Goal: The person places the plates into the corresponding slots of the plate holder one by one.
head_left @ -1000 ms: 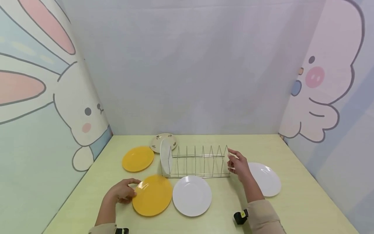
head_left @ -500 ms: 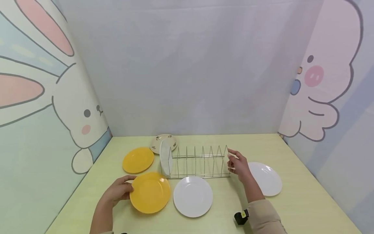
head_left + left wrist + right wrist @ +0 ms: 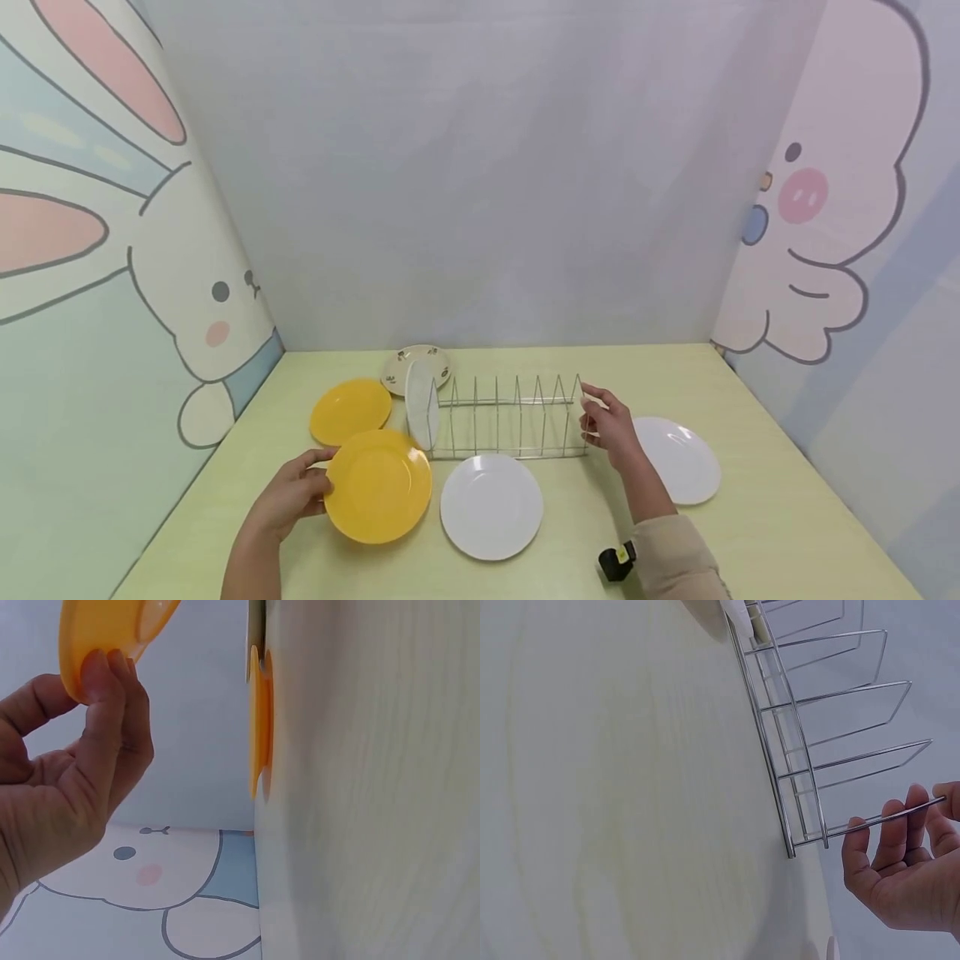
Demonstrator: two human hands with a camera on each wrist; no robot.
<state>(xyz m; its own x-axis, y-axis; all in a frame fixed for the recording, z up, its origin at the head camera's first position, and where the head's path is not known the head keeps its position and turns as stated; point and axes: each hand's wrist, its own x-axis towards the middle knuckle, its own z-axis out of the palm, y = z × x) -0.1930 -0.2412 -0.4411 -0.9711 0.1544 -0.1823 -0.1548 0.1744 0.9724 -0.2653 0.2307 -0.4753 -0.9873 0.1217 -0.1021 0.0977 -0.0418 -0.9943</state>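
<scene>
My left hand (image 3: 288, 497) pinches the left rim of a yellow plate (image 3: 378, 487), thumb on one face and fingers on the other. In the left wrist view that yellow plate (image 3: 101, 634) is raised off the table. At the right end of the wire dish rack (image 3: 510, 454), my right hand (image 3: 611, 423) holds the end wire. The right wrist view shows its fingers and thumb around that rack wire (image 3: 889, 818). One white plate (image 3: 422, 407) stands on edge in the rack's leftmost slot.
A second yellow plate (image 3: 351, 412) lies left of the rack, beside a patterned cream plate (image 3: 397, 371) partly behind the upright one. White plates lie in front of the rack (image 3: 491, 507) and right of my right forearm (image 3: 678, 460). Printed walls enclose the table's back and sides.
My left hand has gone from touching the yellow plate's edge to gripping it. The plate has risen off the table and shifted slightly left. The right hand stays on the rack.
</scene>
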